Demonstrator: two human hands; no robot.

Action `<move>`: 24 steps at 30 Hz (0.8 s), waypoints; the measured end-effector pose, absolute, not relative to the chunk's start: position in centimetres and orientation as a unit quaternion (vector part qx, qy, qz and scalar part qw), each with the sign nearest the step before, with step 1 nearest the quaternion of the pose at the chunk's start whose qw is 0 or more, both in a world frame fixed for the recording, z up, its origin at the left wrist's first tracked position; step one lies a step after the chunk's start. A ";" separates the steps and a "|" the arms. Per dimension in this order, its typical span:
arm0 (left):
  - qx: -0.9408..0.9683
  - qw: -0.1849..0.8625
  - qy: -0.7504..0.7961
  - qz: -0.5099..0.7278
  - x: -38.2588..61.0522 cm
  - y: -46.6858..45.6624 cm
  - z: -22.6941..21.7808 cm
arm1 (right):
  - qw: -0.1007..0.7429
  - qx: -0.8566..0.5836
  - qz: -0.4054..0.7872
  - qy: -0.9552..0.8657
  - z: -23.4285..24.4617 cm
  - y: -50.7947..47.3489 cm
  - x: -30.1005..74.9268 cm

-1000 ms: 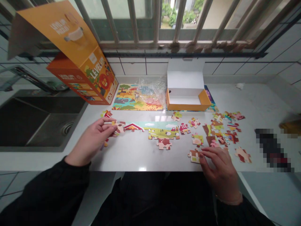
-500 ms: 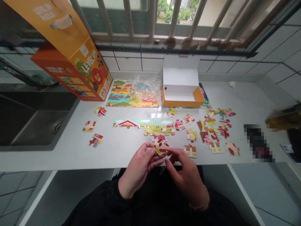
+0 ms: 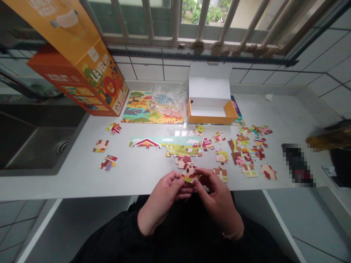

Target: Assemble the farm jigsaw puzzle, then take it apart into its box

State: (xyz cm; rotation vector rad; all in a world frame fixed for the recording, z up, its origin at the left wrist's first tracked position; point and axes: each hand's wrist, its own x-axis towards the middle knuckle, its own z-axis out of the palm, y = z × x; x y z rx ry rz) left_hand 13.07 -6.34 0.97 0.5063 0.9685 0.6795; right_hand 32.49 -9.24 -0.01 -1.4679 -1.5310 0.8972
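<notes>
White stone countertop (image 3: 68, 184) fills the middle of this head-worn view, seen from above by a person in black sleeves (image 3: 109, 232). Both hands are raised together near the counter's front edge, fingers curled and closed. The left hand (image 3: 161, 204) and right hand (image 3: 216, 201) pinch a cow-patterned jigsaw piece (image 3: 189, 172) between them, its lower edge partly hidden by the fingertips. A thin bracelet (image 3: 233, 232) circles the right wrist.

Just above the held piece, a brown-and-cream jigsaw piece (image 3: 183, 161) lies against the lower edge of a partly assembled farm puzzle (image 3: 175, 145), which shows a red barn roof, sky, and green pasture. Loose puzzle pieces (image 3: 246, 149) are scattered to the right, and three more groups (image 3: 100, 146) lie to the left.

Behind the puzzle are a printed animal puzzle picture (image 3: 152, 111), a crumpled clear plastic bag (image 3: 167, 98), and an open orange-and-white box (image 3: 210, 109). A large orange puzzle box (image 3: 79, 69) leans at the back left, beside a steel sink (image 3: 41, 142). Window bars (image 3: 175, 22) run along the top. A pixelated dark object (image 3: 297, 164) lies at the right.
</notes>
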 end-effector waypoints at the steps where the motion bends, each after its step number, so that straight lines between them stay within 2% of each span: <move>1: 0.236 0.800 0.452 0.316 13.1 -6.3 1.0 | 0.413 -0.580 0.376 -0.593 -0.2 -9.3 32.5; 4: 0.236 0.800 0.453 0.314 13.0 -6.3 0.9 | 0.435 -0.581 0.408 -0.554 -0.8 -9.3 32.7; 10: 0.240 0.803 0.452 0.307 13.1 -6.3 0.6 | 0.442 -0.601 0.391 -0.539 -0.8 -9.1 33.1; 17: 0.256 0.785 0.461 0.324 13.1 -6.2 0.6 | 0.410 -0.567 0.291 -0.652 0.3 -9.1 33.8; 24: 0.316 0.740 0.492 0.333 12.5 -5.7 0.6 | 0.387 -0.487 0.259 -0.739 0.5 -10.2 33.5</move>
